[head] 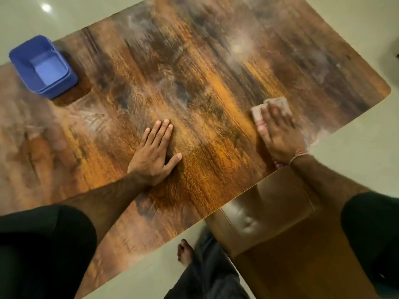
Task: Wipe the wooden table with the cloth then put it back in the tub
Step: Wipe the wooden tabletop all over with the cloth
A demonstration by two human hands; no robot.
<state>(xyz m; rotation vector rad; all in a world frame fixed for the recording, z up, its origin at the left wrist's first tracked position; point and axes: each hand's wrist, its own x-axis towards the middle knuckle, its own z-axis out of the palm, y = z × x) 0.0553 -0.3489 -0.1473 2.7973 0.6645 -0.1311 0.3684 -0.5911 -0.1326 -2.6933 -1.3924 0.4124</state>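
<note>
A large wooden table (194,61) fills most of the view, its grain streaked orange and dark brown. My right hand (278,134) lies flat on a small folded pale cloth (280,103) near the table's right front edge and presses it to the wood with straight fingers. Only the cloth's far end shows past the fingertips. My left hand (156,155) rests flat on the table's middle, fingers together and straight. A blue plastic tub (44,66) stands at the far left of the table with nothing visible inside it.
A brown wooden chair (274,214) with a glossy seat stands under the table's front edge, below my right arm. My bare foot (184,251) and trouser leg are on the pale tiled floor (356,35). The table's right corner is rounded.
</note>
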